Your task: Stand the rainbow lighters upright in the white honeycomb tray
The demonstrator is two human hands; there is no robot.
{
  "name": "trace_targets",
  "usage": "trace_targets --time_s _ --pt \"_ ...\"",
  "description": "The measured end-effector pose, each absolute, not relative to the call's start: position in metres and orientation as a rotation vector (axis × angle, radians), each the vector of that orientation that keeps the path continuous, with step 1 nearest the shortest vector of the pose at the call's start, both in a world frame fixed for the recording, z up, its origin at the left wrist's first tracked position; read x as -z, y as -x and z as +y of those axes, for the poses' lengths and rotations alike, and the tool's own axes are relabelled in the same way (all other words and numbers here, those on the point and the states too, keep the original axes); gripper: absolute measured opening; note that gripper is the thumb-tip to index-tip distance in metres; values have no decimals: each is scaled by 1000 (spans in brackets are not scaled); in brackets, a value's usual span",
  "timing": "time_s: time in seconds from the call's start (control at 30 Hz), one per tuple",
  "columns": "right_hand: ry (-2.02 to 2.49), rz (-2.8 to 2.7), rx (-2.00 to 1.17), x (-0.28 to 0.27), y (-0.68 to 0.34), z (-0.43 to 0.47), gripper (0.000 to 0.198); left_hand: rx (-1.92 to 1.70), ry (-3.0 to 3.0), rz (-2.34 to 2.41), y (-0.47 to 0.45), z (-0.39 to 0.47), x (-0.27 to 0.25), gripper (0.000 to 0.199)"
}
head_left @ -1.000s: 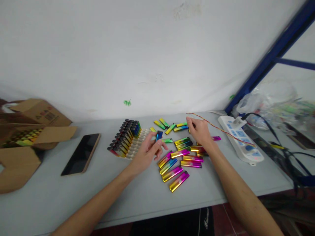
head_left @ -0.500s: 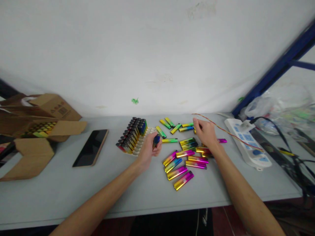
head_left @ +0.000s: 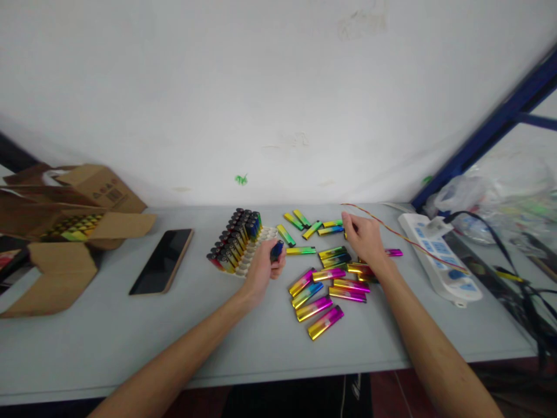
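Head view: the left hand (head_left: 260, 268) is closed round a blue-ended lighter (head_left: 276, 251), just right of a pale tray (head_left: 263, 233) whose left part is filled with upright lighters (head_left: 235, 241). Dark markings on these are too small to read. Farther right, the right hand (head_left: 363, 235) has its fingers curled above the tabletop (head_left: 243, 348); whether they grip anything, I cannot tell. Loose lighters (head_left: 325, 323) lie between and nearer than the hands, some magenta and gold with a small pale label, illegible. Far left, a cardboard box (head_left: 126, 226) bears printed symbols and a barcode-like block. On the right, a white power strip (head_left: 435, 247) carries blue labels, unreadable. White script on the dark clothing (head_left: 300, 400) is illegible.
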State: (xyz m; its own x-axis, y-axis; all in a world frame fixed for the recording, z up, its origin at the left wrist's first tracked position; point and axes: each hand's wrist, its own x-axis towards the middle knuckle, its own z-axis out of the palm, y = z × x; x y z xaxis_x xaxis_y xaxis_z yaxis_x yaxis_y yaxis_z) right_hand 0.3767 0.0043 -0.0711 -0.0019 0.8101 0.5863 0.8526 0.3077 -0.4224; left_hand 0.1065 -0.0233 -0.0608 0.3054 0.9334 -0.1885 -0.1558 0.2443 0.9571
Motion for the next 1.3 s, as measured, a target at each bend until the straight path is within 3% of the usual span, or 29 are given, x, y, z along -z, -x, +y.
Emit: trace_targets --time_s 0.13,0.37,0.53,0.87,1.13,1.3 --pt "1489 -1799 62 71 -377 4 56 -1005 -1085 891 -102 -17 54 55" --pt "1497 -1817 49 71 -376 4 56 -1211 -1779 1041 -61 -5 15 29" --pt "1496 -1828 47 69 -375 2 54 -1045 -2377 1234 -23 11 -5 26" --pt "1472 -1840 50 68 -372 1 52 -495 -2693 1329 -2 34 16 21" --pt "1480 -1828 23 68 -372 0 50 -392 -2762 1265 -4 31 16 24" --pt "1478 -1827 31 66 -372 0 50 -523 -2859 1349 -10 28 23 28"
